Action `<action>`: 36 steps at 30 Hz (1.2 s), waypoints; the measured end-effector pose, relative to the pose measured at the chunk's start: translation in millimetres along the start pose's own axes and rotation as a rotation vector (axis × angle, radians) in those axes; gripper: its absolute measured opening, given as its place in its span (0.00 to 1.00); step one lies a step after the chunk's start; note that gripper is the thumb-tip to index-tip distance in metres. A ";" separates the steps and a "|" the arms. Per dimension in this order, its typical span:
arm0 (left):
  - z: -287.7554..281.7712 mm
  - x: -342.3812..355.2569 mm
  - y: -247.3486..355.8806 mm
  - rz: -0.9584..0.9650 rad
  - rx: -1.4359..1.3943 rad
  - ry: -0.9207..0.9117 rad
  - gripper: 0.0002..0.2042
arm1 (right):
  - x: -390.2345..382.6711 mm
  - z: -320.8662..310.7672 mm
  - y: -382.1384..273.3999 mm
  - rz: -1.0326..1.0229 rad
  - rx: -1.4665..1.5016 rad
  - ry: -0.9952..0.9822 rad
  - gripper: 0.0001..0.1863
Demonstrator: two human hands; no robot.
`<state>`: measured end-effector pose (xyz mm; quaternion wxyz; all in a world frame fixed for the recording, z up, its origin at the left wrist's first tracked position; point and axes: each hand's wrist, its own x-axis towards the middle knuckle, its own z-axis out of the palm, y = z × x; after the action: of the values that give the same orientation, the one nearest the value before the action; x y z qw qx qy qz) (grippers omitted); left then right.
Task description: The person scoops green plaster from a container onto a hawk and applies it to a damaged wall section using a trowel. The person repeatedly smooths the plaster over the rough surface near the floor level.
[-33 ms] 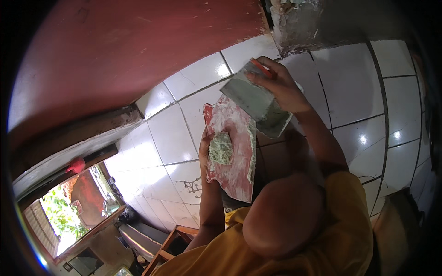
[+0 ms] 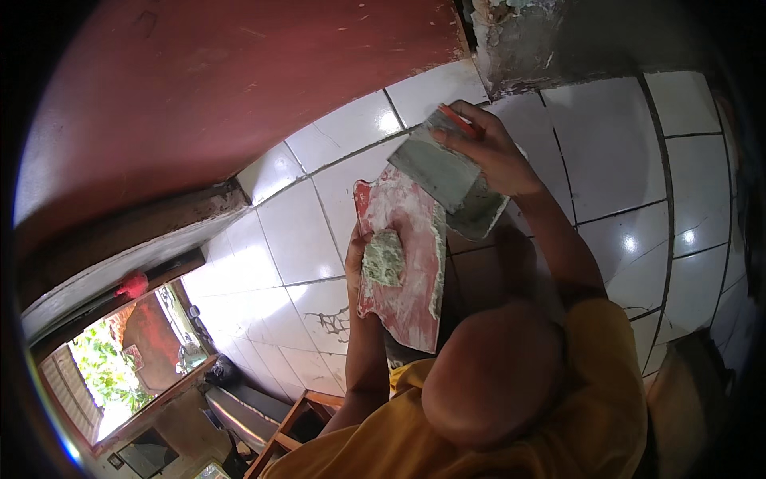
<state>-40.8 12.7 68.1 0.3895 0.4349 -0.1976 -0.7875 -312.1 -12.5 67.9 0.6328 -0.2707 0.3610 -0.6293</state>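
Note:
My left hand [image 2: 356, 254] is closed on the left edge of a red board [image 2: 419, 279] smeared with whitish paste. A pale green, rough lump of paste [image 2: 384, 257] sits on the board beside my fingers. My right hand [image 2: 488, 148] grips the orange-red handle [image 2: 459, 121] of a flat grey trowel [image 2: 435, 168]. The trowel is tilted over the board's far right corner, and I cannot tell if they touch. Just below the trowel shows a dark grey piece with a pale, crusted rim [image 2: 481, 219], partly hidden by the blade and hand.
White floor tiles [image 2: 610, 160] with dark joints surround my hands. A red wall [image 2: 239, 88] rises at the far left, with a rough grey wall [image 2: 614, 40] beyond. A wooden frame [image 2: 289, 435] stands at the lower left, near a window opening [image 2: 120, 359].
My right hand and the trowel have shifted slightly to the right and nearer. The board and the paste lump have hardly moved.

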 end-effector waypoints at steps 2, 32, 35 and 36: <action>3.4 -6.5 1.9 0.001 0.011 -0.040 0.22 | -5.2 -7.2 7.5 0.018 0.017 -0.018 0.13; 78.0 -5.8 -0.2 0.097 0.119 -0.084 0.28 | -365.1 -322.6 -132.8 0.247 -0.409 0.767 0.21; 86.7 -7.5 -0.2 0.130 0.205 0.009 0.29 | -270.8 -283.7 -100.5 0.338 -0.687 0.558 0.26; 91.2 -8.3 0.4 0.155 0.222 0.022 0.30 | -236.3 -238.0 -102.2 0.251 -0.541 0.593 0.25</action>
<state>-114.5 16.4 122.3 0.4007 0.4673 -0.3124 -0.7235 -550.9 242.2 35.6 0.4793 -0.1881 0.7101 -0.4803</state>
